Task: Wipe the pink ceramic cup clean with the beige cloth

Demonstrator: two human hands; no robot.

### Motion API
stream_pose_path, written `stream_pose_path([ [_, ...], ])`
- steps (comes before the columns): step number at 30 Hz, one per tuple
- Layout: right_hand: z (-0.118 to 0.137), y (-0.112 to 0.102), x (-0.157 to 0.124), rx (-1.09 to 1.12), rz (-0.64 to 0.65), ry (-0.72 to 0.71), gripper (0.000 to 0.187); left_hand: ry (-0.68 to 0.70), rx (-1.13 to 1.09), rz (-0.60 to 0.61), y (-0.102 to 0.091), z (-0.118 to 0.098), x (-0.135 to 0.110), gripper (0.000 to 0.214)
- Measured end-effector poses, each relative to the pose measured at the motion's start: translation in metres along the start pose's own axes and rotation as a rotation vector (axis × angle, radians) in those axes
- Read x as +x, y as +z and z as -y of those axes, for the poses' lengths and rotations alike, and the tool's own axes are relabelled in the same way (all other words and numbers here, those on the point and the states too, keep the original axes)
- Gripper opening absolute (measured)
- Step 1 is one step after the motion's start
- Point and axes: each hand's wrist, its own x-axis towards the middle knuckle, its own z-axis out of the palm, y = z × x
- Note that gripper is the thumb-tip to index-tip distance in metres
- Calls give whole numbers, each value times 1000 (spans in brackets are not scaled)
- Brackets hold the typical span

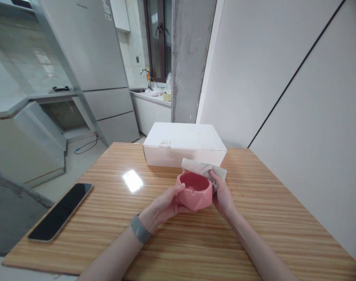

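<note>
A pink faceted bowl-shaped ashtray (195, 191) is held just above the wooden table (107, 210). My left hand (166, 205) grips its left side, thumb on the rim. My right hand (221, 193) is closed on a crumpled beige cloth (203, 168) and presses it against the ashtray's right rim. The cloth drapes over the far right edge of the ashtray. A grey band sits on my left wrist.
A shut white cardboard box (184, 142) lies right behind the ashtray. A black phone (61, 210) lies face up near the table's left edge. A white wall runs along the right; a fridge (96, 58) and a kitchen counter stand further back.
</note>
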Motion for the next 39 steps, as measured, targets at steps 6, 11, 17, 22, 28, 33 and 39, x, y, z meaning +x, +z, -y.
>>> stream_pose_path([
  [6, -13, 1, -9, -57, -58, -84, 39, 238, 85, -101, 18, 2, -1, 49],
  [11, -23, 14, -30, -148, -27, -153, 41, 345, 42, -98, 31, -4, -7, 64],
  [17, -25, 4, -15, -122, -137, -134, 36, 196, -21, -97, 25, -3, -3, 49],
  [22, -14, -11, 6, -82, -89, -84, 39, -1, -42, -130, 16, -1, 3, 57],
  [28, 9, -7, 2, -61, 98, 55, 36, -77, -11, 22, 4, 0, 1, 48],
  [33, 10, -7, 0, -75, 78, 47, 37, 39, 0, -56, 3, 3, 2, 40],
  [39, -8, -4, -5, -108, -10, -49, 43, 173, 7, -183, 11, 0, 3, 32],
])
